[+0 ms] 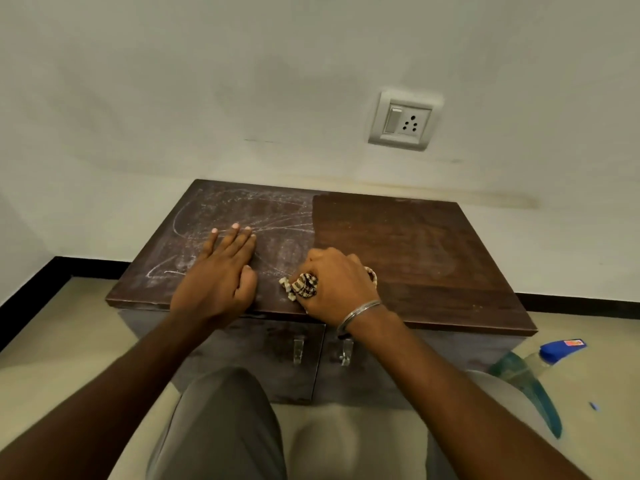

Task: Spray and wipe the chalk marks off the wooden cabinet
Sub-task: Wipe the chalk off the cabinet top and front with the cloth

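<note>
A person with bare forearms wears a thin silver metal bangle [358,309] on the right wrist (a plain band) and grey trousers [225,427] over both knees.

left hand [221,271]: flat, palm down, fingers straight and close together, pointing to 1 o'clock; thumb lying at its 3 o'clock side.
left forearm [131,375]: bare, coming in from 7 o'clock.
right hand [334,285]: knuckles up, fingers curled, gripping a bunched cloth [302,286] that shows at its 9 o'clock side.
right forearm [433,382]: bare, from 5 o'clock.
hands near, apart.
</note>
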